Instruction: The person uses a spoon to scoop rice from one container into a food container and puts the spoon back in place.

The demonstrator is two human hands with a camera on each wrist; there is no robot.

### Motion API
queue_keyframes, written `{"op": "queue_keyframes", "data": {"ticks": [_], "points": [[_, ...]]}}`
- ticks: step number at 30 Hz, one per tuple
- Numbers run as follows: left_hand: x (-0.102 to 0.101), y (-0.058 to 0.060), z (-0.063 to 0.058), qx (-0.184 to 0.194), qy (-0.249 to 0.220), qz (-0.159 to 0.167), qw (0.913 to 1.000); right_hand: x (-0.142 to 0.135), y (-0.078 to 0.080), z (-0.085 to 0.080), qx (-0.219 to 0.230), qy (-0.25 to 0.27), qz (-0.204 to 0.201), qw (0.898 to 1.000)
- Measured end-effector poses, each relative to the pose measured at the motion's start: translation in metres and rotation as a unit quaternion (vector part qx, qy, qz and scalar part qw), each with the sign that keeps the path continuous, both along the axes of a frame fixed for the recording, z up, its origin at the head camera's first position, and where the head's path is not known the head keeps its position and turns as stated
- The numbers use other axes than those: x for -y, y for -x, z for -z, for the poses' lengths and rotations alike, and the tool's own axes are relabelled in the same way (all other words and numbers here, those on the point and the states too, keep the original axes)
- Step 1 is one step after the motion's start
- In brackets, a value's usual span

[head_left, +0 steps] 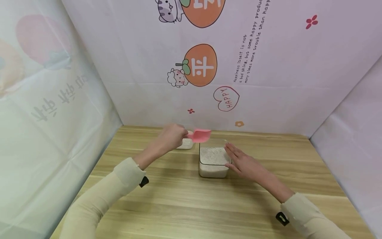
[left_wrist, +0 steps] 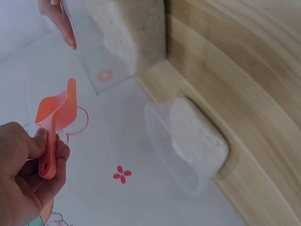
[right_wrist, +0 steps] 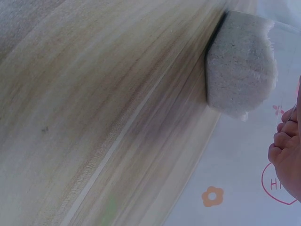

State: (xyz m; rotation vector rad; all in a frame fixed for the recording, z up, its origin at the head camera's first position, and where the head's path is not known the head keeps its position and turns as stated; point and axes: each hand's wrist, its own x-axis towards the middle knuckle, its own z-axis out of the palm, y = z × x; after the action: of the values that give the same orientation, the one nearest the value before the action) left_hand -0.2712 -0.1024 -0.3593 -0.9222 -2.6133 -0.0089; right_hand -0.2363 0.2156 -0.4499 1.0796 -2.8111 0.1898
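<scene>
My left hand [head_left: 172, 136] pinches the handle of a pink scoop [head_left: 202, 136], raised near the back left corner of a clear square container [head_left: 213, 171]. No grain shows on the scoop in the head view. White, rice-like grain [right_wrist: 240, 66] fills the lower part of that container. Against its right side rests my right hand [head_left: 247, 164], fingers extended along the rim and thumb near the front corner. A smaller clear tub [left_wrist: 197, 141] with white contents stands to the left, partly hidden behind the left hand and scoop in the head view.
Both containers stand on a wood-grain table [head_left: 179, 205], toward its back edge. Behind it rises a white printed sheet [head_left: 143, 66] with cartoon fruit and lettering. More white sheeting hangs at the left [head_left: 59, 132] and right [head_left: 358, 132].
</scene>
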Motion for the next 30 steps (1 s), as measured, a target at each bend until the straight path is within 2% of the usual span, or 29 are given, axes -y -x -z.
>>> {"op": "queue_keyframes", "data": {"ticks": [3, 6, 9, 12, 17, 21, 25, 30], "points": [[-0.009, -0.002, 0.002, -0.020, 0.013, 0.009, 0.9997, 0.000, 0.000, -0.001, -0.002, 0.003, 0.000, 1.000], [-0.018, -0.005, 0.005, -0.041, 0.047, 0.001, 0.9980, -0.001, 0.000, -0.002, -0.008, 0.005, -0.002, 1.000], [-0.030, -0.007, 0.010, -0.049, 0.085, -0.005, 0.9952, 0.000, 0.000, -0.002, -0.012, 0.005, -0.007, 1.000], [-0.042, -0.008, 0.016, -0.049, 0.106, 0.006, 0.9932, -0.001, 0.000, -0.002, -0.014, 0.006, -0.010, 1.000], [-0.065, -0.006, 0.028, -0.037, 0.094, 0.036, 0.9943, -0.002, 0.000, -0.001, -0.018, 0.003, -0.009, 1.000], [-0.083, -0.002, 0.036, -0.032, 0.098, 0.040, 0.9938, -0.002, 0.000, 0.000, -0.015, 0.009, -0.007, 1.000], [-0.095, 0.000, 0.041, -0.054, 0.131, 0.043, 0.9889, -0.002, 0.000, 0.000, -0.004, 0.011, -0.005, 1.000], [-0.102, 0.004, 0.040, -0.080, 0.170, 0.062, 0.9803, -0.002, 0.001, 0.001, 0.004, 0.008, -0.003, 1.000]]}}
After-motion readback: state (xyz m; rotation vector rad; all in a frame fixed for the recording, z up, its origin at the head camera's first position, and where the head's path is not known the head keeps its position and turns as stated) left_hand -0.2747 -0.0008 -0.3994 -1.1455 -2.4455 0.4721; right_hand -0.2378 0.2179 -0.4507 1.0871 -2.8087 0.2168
